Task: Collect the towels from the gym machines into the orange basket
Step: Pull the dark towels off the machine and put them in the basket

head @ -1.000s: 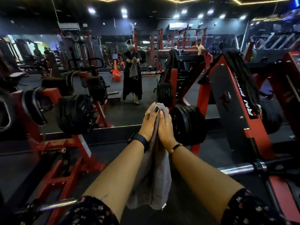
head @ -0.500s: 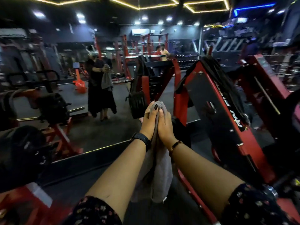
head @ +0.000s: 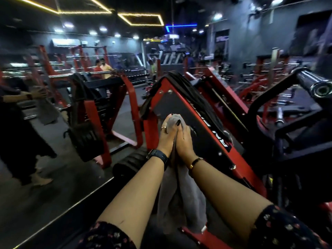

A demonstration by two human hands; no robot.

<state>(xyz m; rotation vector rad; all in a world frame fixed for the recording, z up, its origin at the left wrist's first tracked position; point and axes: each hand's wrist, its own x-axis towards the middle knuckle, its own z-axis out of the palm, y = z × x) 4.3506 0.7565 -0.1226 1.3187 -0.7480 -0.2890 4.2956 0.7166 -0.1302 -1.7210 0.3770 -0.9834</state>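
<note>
Pressing towel (head: 181, 200) between hands (head: 167, 141), red machine (head: 240, 169) close ahead, mirror (head: 53, 168) edge left

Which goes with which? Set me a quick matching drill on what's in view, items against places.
Items: 1 grey towel; 2 dark towel; 3 black watch; 4 gold bracelet.
Places: A right wrist; B between left hand and right hand; C left wrist; D draped over the red machine.
Pairs: 1-B, 2-D, 3-C, 4-A.
</note>
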